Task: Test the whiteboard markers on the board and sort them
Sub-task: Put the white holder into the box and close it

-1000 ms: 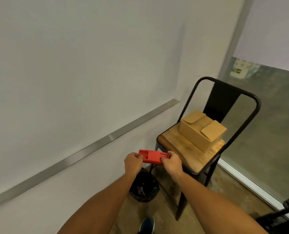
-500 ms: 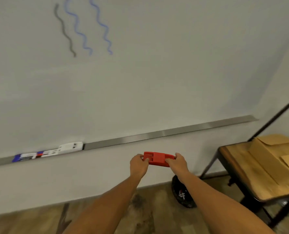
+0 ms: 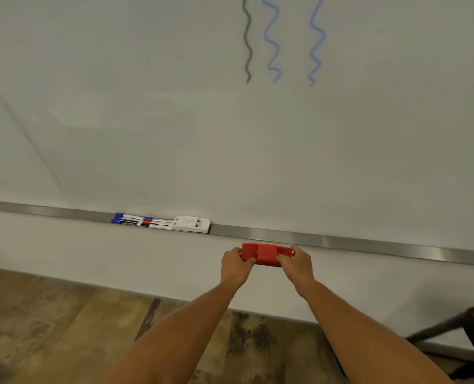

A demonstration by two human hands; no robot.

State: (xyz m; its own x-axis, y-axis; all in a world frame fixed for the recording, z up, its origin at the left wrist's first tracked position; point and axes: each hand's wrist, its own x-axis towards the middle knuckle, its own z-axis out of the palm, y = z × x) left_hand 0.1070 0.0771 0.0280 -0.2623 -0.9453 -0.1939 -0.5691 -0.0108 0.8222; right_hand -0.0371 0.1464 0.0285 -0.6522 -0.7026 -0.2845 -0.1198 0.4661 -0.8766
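Whiteboard point(image 3: 175, 120) squiggles facing us, we are gripping the red holder point(image 3: 263, 253) in both hands, judging the markers point(image 3: 141, 220) next.

An office or meeting room: a large wall-mounted whiteboard point(image 3: 175, 120) with a metal tray point(image 3: 369, 243) carrying markers point(image 3: 141, 219) and a white eraser point(image 3: 193, 224), above wood-look flooring point(image 3: 50, 314).

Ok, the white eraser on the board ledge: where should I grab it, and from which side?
Take the white eraser across its short width, coming from above and in front. Its right end is free; the markers crowd its left end, and the board blocks the back.
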